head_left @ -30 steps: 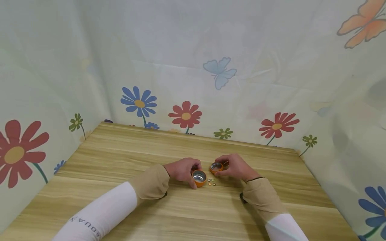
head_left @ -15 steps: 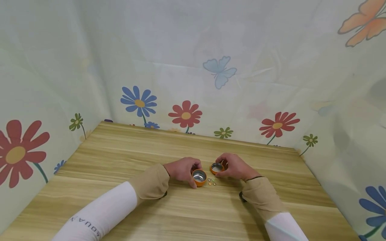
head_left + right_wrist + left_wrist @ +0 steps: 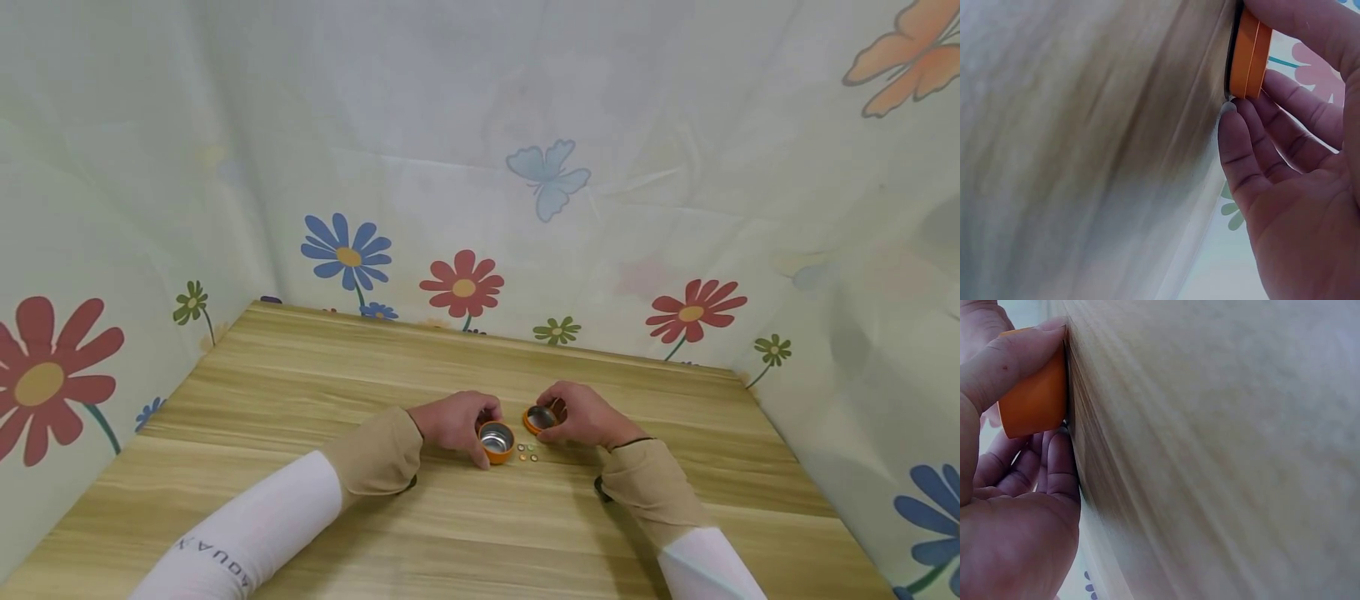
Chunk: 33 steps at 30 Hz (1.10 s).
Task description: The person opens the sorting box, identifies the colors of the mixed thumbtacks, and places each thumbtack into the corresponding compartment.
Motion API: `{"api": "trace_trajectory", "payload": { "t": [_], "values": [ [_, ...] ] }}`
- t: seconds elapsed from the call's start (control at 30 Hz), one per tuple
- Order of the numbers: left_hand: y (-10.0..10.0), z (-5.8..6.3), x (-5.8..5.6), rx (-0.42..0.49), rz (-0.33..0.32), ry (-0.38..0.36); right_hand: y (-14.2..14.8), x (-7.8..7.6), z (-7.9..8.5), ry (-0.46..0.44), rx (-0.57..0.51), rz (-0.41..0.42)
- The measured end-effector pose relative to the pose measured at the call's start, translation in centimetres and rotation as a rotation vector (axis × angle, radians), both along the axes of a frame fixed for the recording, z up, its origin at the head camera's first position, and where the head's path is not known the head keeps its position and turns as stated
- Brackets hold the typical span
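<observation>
On the table point(image 3: 360, 358), left hand point(image 3: 452, 422) curls round an orange cup point(image 3: 497, 455), right hand point(image 3: 591, 417) round a shallower container point(image 3: 537, 420).

Up top, the head camera looks forward and down from well above, wide enough for the left hand point(image 3: 452, 423), the right hand point(image 3: 590, 418), the wooden table point(image 3: 480, 533) and the flowered backdrop point(image 3: 660, 108) beyond! Down to the left wrist, right in close, skimming the table past the palm, its surface tipped on edge along the frame's right! And the right wrist mirrors it, equally near, table to the left, hand to the right! Head and left wrist share the orange cup point(image 3: 498, 457), head and right wrist the shallow orange dish point(image 3: 539, 419), while table and backdrop turn up in all three
</observation>
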<state>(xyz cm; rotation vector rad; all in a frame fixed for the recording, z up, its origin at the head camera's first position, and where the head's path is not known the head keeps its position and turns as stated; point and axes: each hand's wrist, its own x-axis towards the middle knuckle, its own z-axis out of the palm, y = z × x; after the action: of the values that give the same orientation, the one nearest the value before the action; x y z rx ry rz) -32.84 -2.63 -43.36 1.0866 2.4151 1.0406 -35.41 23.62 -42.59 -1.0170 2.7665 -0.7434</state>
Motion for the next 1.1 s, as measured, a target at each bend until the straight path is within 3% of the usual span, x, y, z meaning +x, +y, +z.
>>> {"api": "trace_trajectory", "payload": {
  "t": [0.33,0.63,0.83,0.97,1.1],
  "values": [
    [0.0,0.0,-0.1,0.0,-0.006,-0.007,0.0,0.0,0.0,-0.011,0.009,-0.005],
    [0.0,-0.1,-0.1,-0.01,0.003,-0.018,-0.5,0.5,0.8,0.103,0.033,-0.007],
    [0.0,-0.4,-0.3,0.013,-0.006,-0.028,-1.8,1.1,1.5,0.16,-0.019,0.126],
    [-0.1,-0.2,-0.3,0.02,-0.015,-0.021,-2.6,1.4,1.7,0.185,0.003,0.232],
    [0.0,-0.2,-0.3,0.021,-0.022,-0.012,-3.0,1.6,1.6,0.175,0.028,0.286]
  ]
}}
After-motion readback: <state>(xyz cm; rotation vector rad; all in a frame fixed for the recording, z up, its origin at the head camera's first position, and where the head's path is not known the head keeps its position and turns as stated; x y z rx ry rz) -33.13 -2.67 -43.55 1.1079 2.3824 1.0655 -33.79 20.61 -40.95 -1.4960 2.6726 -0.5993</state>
